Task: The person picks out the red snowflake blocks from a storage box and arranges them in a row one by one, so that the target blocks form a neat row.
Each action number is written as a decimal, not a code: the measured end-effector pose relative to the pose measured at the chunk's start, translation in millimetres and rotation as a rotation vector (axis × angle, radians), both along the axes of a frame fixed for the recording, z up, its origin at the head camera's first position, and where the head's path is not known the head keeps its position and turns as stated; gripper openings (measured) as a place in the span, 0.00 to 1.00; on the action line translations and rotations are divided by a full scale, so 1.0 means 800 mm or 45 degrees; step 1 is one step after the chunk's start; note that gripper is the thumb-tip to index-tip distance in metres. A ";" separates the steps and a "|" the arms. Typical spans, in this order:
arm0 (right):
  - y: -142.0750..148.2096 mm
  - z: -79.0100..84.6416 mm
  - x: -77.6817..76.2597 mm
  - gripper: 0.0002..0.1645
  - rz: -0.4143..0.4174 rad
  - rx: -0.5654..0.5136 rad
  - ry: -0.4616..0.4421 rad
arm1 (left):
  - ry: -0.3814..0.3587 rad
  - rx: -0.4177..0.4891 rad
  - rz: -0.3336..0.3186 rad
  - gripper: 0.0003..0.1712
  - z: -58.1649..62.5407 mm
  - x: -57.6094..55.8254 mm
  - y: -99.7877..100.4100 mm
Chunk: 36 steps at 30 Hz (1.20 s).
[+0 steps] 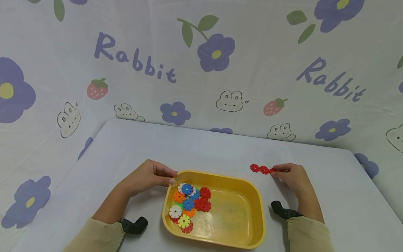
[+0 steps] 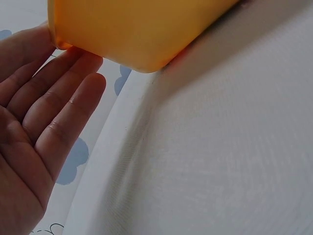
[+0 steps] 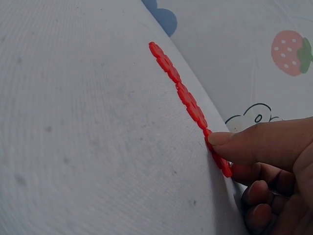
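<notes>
With thumb and fingers, my left hand (image 1: 150, 177) holds the far left corner of a yellow plastic tray (image 1: 242, 185). In the left wrist view, the fingers of that hand (image 2: 49, 103) lie under the tray's rim (image 2: 52, 22). Several notched snowflake discs sit in the tray's left half: blue (image 1: 188, 204), white (image 1: 175, 211), yellow (image 1: 184, 221), orange and red (image 1: 205, 192). My right hand (image 1: 292, 175) pinches the near end of a row of three joined red snowflake discs (image 1: 263, 170). The right wrist view shows the row (image 3: 190, 104) low over the white surface, thumb on its last disc.
A white table (image 1: 189, 147) spreads under the tray. Behind it hangs a cloth backdrop (image 1: 151, 98) printed with flowers, rabbits and strawberries. Black wrist-worn pieces jut out at the left sleeve (image 1: 135, 225) and the right sleeve (image 1: 283, 210).
</notes>
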State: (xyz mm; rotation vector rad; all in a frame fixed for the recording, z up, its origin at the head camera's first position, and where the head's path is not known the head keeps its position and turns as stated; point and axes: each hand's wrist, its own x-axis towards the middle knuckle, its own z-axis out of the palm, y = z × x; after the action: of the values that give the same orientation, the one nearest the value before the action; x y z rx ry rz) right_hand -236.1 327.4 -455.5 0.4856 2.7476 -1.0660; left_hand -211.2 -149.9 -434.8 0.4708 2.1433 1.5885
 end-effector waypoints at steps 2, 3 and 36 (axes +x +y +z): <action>0.000 0.001 0.000 0.27 0.006 0.002 0.006 | -0.002 0.008 -0.003 0.19 0.001 0.000 0.000; 0.000 0.000 0.000 0.27 0.007 0.003 0.008 | 0.001 0.011 -0.005 0.18 0.001 0.001 0.000; 0.002 0.006 0.004 0.28 -0.020 -0.041 0.040 | 0.048 -0.009 -0.015 0.17 0.002 -0.001 0.000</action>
State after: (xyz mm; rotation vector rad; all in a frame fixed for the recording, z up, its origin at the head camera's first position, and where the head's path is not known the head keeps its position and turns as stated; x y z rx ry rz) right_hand -232.9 328.9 -450.4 0.4906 2.7534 -1.1288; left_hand -212.3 -150.1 -433.2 0.5147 2.1694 1.5769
